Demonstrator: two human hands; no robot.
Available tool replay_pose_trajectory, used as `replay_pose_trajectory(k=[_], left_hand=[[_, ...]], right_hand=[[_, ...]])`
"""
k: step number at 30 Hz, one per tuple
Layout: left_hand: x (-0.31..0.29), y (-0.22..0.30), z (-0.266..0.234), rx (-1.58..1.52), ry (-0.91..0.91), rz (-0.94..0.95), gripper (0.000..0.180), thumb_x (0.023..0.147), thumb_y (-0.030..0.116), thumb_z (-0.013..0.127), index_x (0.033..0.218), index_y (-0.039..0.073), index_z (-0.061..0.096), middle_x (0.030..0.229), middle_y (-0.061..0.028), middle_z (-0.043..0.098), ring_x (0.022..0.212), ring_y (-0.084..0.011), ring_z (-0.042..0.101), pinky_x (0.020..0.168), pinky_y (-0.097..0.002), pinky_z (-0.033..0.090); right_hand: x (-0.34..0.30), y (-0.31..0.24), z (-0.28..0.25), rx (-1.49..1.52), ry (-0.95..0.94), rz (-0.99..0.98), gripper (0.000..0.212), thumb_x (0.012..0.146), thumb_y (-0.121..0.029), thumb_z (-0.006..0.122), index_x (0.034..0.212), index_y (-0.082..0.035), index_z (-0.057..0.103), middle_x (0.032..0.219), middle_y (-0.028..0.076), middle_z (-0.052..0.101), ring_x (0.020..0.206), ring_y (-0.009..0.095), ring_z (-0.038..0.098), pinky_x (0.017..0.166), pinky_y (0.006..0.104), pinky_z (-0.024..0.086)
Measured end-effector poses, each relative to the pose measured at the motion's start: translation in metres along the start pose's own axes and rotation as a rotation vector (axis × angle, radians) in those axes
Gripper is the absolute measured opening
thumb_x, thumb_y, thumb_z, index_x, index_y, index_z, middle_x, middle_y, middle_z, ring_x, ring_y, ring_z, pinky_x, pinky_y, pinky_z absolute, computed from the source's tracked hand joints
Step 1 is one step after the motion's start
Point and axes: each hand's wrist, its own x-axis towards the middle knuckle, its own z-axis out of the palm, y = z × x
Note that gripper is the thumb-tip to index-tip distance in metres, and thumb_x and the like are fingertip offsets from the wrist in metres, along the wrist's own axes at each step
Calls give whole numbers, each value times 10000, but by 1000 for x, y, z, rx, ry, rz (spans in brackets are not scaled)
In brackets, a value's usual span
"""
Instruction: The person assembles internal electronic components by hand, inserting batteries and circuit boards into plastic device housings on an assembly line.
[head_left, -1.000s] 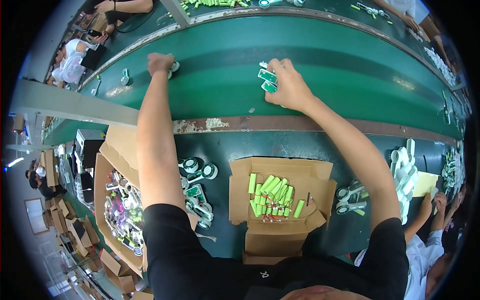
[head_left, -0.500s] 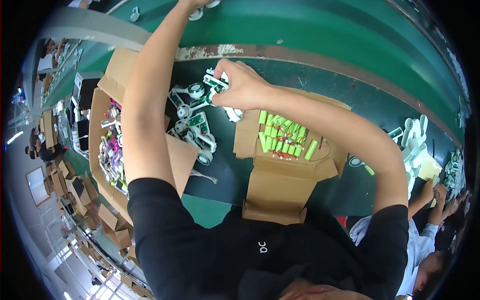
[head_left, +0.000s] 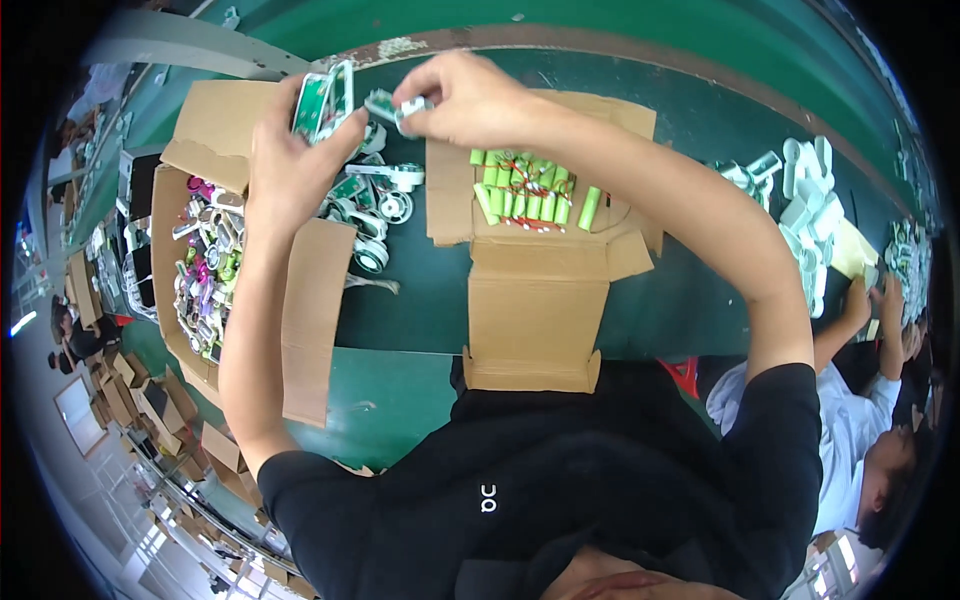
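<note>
Drawn back from the green belt [head_left: 620, 20], your left hand [head_left: 290, 165] grips green-boarded parts [head_left: 312, 105] at ten o'clock; your right hand [head_left: 470, 100] pinches a blurred piece [head_left: 380, 103] at twelve. Similar loose parts [head_left: 395, 178] towards eleven aren't yet picked up.

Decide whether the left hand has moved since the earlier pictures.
Yes: the left hand has come from beyond the brown rail to its near side.
</note>
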Motion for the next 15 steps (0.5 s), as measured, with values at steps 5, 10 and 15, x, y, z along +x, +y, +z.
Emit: replay_pose_trajectory(k=[5,10,15], left_hand=[[-54,-17,24,366,44,173,552,816,245,801,1275,3,612,1130,-206,704,963,-352,715,835,-422,560],[-79,3,37,760,90,465,671,801,244,839,1370,10,573,1231,-209,621,1100,-400,610,934,-498,490],[-141,61,72,127,52,365,507,829,185,826,1250,-28,640,1039,-162,661,886,-302,628,789,-398,521]], right_hand=[[-62,-27,-44,400,242,-106,225,927,-127,706,1100,16,717,931,94,726,836,135,692,728,270,568],[-165,-16,-63,474,464,-177,311,911,0,717,1217,39,680,1161,118,720,1063,162,692,902,307,577],[-259,-5,-2,555,577,-63,333,861,94,740,1182,26,685,1338,143,581,1245,259,630,1028,370,579]])
